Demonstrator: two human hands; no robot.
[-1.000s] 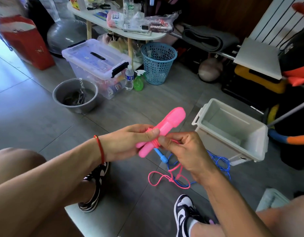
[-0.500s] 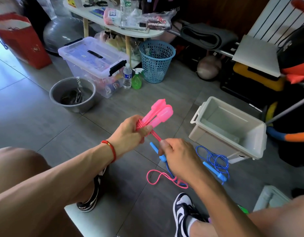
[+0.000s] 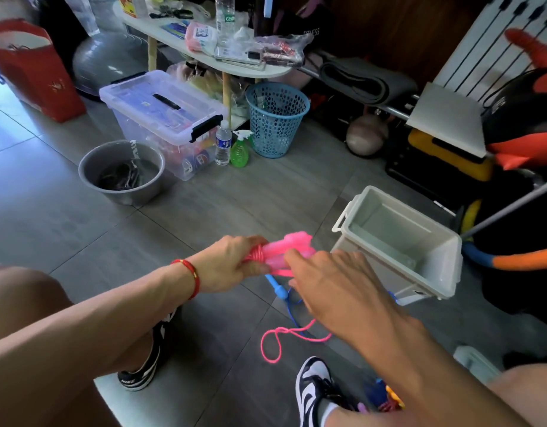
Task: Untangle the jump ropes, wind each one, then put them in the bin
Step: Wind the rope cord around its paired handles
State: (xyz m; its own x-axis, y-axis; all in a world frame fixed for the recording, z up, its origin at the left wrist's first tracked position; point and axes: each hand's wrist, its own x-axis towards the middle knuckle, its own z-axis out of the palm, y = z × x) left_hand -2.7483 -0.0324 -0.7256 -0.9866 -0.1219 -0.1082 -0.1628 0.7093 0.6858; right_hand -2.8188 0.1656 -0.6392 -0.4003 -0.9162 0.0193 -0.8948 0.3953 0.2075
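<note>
Grey bin (image 3: 444, 266): on the floor, open, tilted; landmark for all entries.
Clear lidded storage box (image 3: 161, 118): well left of the bin, farther back.
Metal bowl (image 3: 121, 174): left of the bin, near the storage box.
Left hand (image 3: 232, 266): just left of the bin, fingers curled round the pink handles (image 3: 287, 251) with rope wound about them.
Right hand (image 3: 333, 291): before the bin, at the pink rope (image 3: 281, 337); finger grip cannot be told.
Blue jump rope (image 3: 278, 288): on the floor, below the hands.

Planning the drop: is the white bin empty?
Empty as far as visible: the white bin shows only bare floor and walls inside.
</note>
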